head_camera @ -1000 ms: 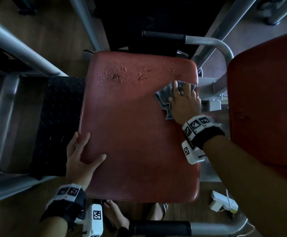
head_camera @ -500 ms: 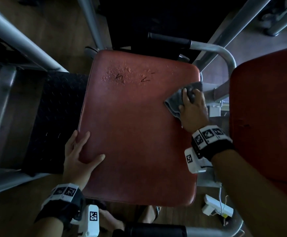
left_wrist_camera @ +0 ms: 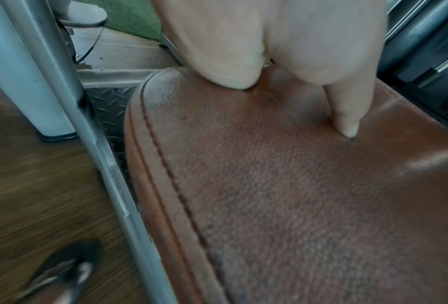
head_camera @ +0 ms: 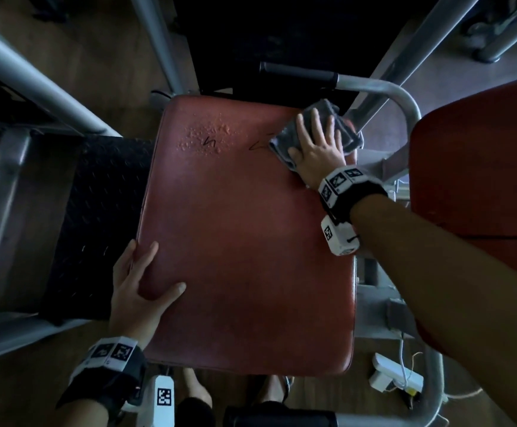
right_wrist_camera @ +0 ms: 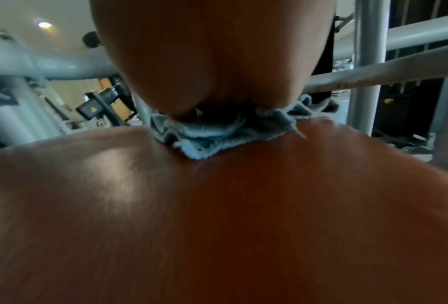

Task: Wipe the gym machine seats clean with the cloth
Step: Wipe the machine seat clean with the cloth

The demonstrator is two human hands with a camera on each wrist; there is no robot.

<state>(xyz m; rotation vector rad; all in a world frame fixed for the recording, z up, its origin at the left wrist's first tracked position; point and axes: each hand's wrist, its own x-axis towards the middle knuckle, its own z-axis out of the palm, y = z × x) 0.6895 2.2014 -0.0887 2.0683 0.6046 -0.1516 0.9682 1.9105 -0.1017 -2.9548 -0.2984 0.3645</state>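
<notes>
One red-brown padded seat (head_camera: 244, 235), worn and blistered near its far edge, two dark scrawled marks there. One grey cloth (head_camera: 337, 118), crumpled, at the seat's far right corner, overhanging the edge slightly. Right hand (head_camera: 318, 149) flat on the cloth, fingers (head_camera: 314, 124) straight and spread, pressing it down. Left hand (head_camera: 137, 291) resting on the seat's near left edge, fingers relaxed and apart, thumb on top. A second red pad (head_camera: 482, 167) stands to the right. One black-gripped handle bar (head_camera: 297, 73) behind the seat.
</notes>
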